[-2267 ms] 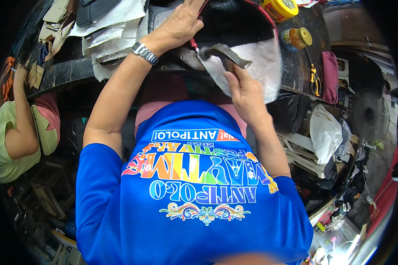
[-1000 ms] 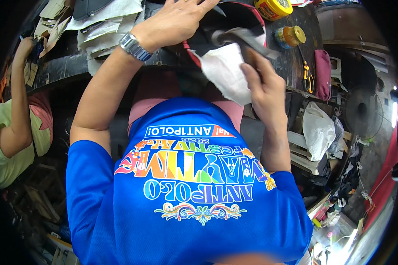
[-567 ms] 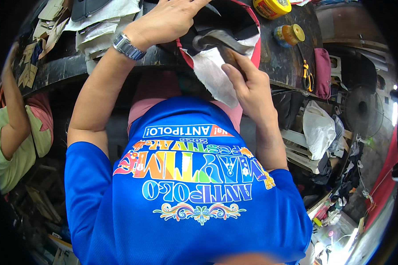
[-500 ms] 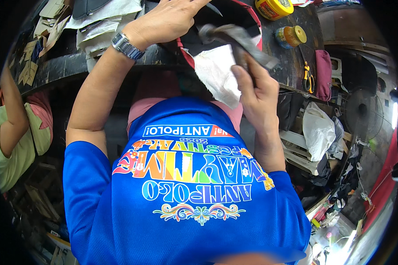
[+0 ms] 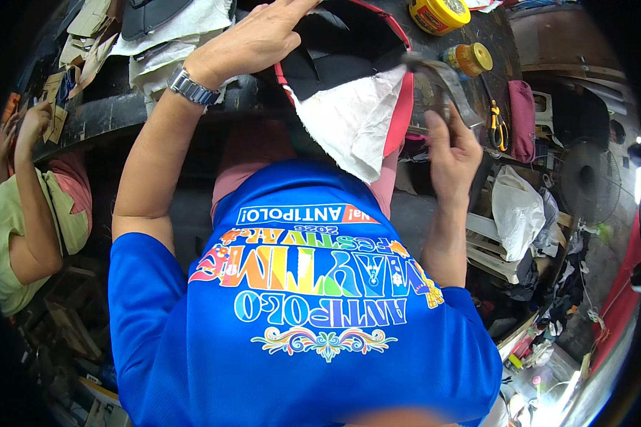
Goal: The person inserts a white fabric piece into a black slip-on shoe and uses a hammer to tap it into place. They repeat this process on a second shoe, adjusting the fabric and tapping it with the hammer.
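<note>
My left hand [image 5: 256, 41] lies with outstretched fingers at the far edge of a black piece with red edging [image 5: 337, 53]; its fingertips reach the top of the view. A white cloth-like flap [image 5: 356, 117] hangs from this piece over the table's near edge. To its right, my right hand [image 5: 454, 153] is closed around a hammer [image 5: 454, 89], which is blurred by motion. The hammer is raised beside the red edge of the piece.
On the dark table [image 5: 96, 121] stand a yellow tub [image 5: 436, 16] and a jar with a yellow lid [image 5: 470, 58]. Yellow-handled scissors [image 5: 498, 132] and a maroon pouch [image 5: 521, 121] lie rightward. White sheets [image 5: 160, 43] lie leftward. Another person [image 5: 39, 220] sits at left.
My right hand has swung the hammer rightward, away from over the black piece. More of the white flap shows. My left hand has shifted slightly left. The other person's hands have come into view.
</note>
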`<act>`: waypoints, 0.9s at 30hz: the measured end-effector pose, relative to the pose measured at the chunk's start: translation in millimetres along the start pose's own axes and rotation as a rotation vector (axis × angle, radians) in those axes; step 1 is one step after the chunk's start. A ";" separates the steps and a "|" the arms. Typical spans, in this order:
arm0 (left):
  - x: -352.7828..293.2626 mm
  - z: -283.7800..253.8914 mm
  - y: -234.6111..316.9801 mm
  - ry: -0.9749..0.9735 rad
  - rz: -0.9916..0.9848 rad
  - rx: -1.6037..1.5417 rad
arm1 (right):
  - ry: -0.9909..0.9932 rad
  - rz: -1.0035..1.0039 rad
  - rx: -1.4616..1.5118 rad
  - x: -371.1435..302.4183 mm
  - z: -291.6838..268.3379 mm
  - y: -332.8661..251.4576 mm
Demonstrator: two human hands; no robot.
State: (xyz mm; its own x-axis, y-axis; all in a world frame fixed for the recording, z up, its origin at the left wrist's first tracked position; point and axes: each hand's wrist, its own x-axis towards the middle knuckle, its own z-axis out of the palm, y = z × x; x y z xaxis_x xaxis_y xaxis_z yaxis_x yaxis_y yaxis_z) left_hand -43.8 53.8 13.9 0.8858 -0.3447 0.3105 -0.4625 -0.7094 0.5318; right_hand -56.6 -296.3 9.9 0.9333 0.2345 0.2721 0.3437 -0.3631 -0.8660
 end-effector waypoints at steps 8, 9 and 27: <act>4.8 9.2 -11.3 0.053 0.053 -0.089 | 0.109 -0.021 -0.905 13.1 -48.0 78.0; 4.5 9.1 -12.2 0.056 0.055 -0.110 | 0.101 -0.007 -0.942 14.4 -46.5 81.6; -5.3 35.0 -0.3 0.368 -0.189 -0.382 | 0.085 -0.660 -0.199 16.2 53.0 -26.3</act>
State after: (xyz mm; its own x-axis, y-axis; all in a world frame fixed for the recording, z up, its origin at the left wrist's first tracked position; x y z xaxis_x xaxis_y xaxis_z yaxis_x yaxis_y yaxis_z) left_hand -47.2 34.3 -15.4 0.9149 0.0521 0.4002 -0.3385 -0.4411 0.8312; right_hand -56.1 -235.1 14.9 0.5245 0.3946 0.7544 0.8472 -0.3294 -0.4168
